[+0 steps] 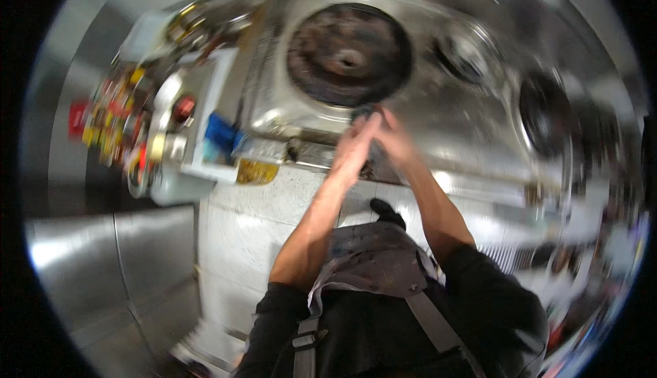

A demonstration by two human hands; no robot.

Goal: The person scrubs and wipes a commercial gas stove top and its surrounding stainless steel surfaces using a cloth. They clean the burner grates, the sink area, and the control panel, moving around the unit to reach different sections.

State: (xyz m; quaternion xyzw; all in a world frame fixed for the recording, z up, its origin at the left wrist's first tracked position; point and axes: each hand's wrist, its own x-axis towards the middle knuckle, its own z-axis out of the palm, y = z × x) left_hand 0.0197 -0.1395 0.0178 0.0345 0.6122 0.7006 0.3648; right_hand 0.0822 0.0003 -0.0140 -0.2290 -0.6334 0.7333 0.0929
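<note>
My left hand (358, 134) and my right hand (394, 134) come together over the front edge of a stainless steel cooktop (436, 131). Both are blurred. A small dark thing (363, 112) shows at their fingertips; blur hides what it is and which hand has it. Just beyond the fingers lies a large round, blackened wok burner (354, 24) with brown, rust-like patches and a small opening near its middle.
Two smaller round burners, one (462, 57) farther back and one (546, 113) at the right, sit on the cooktop. At left, a shelf holds bottles, containers and a blue packet (220, 134). A yellowish tray (256, 171) juts out beside it. Pale tiled floor (246, 234) lies below.
</note>
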